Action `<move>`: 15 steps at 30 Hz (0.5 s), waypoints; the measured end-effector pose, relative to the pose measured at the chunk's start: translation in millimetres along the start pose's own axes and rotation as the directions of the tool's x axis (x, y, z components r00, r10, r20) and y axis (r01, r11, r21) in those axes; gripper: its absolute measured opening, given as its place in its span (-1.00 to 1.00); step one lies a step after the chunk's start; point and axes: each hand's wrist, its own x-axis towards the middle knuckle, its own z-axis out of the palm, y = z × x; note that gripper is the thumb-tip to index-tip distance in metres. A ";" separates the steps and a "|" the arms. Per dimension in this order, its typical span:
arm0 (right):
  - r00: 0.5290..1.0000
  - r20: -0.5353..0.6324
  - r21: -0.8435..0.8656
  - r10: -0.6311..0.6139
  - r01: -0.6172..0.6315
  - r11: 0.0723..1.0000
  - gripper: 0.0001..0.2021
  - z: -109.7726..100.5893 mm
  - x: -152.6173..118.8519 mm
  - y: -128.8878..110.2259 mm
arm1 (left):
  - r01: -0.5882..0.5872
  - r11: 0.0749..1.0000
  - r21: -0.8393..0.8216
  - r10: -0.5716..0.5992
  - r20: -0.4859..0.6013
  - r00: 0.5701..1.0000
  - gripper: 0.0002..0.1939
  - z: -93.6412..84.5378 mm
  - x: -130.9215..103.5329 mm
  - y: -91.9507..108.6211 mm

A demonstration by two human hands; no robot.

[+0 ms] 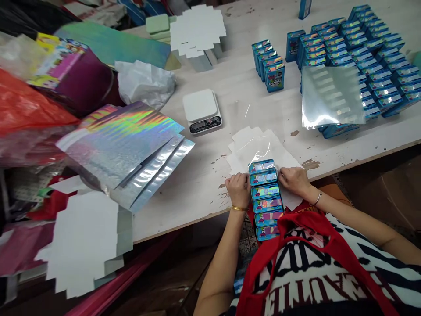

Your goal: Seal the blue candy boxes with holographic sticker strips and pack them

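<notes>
A row of several small blue boxes (pixel 267 205) with shiny holographic tops runs from the table's edge toward my body. Clear plastic film (pixel 262 151), apparently a bag, lies around the far end of the row and stretches over white paper sheets (pixel 250 142). My left hand (pixel 238 190) is closed at the left side of the row, fingers curled at the film's edge. On the opposite side, my right hand (pixel 294 180) is closed too, its fingertips pinching the film near the top box. The fingers partly hide what they grip.
Many blue boxes (pixel 371 66) stand at the right under clear plastic sheets (pixel 332 98). A shorter row (pixel 269 66) stands nearby. A white scale (pixel 202 109), holographic sheets (pixel 125 145), white cardboard stacks (pixel 197 30) and a crumpled white bag (pixel 144 83) lie leftward.
</notes>
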 end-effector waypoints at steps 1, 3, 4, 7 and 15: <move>1.000 0.022 0.001 -0.005 0.005 1.000 -0.72 0.3 -0.8 -0.4 | -0.006 1.000 -0.002 0.006 0.003 1.000 -0.77 0.2 -0.7 -0.5; 0.998 0.055 0.012 -0.038 0.038 0.999 -0.72 0.0 -3.1 -0.7 | -0.052 0.999 0.001 0.052 0.020 0.998 -0.75 -2.5 -4.0 -2.0; 0.996 0.064 0.020 -0.059 0.058 0.998 -0.72 -0.5 -4.5 -0.5 | -0.089 0.996 0.001 0.089 0.034 0.995 -0.75 -5.1 -6.5 -2.9; 0.991 0.068 0.045 -0.115 0.112 0.993 -0.72 -2.3 -9.1 0.5 | -0.191 0.982 -0.003 0.191 0.072 0.979 -0.75 -14.0 -16.2 -6.0; 0.973 0.108 0.070 -0.206 0.199 0.978 -0.75 -7.4 -26.0 -2.7 | -0.225 0.974 0.019 0.220 0.141 0.965 -0.84 -29.4 -47.1 -6.7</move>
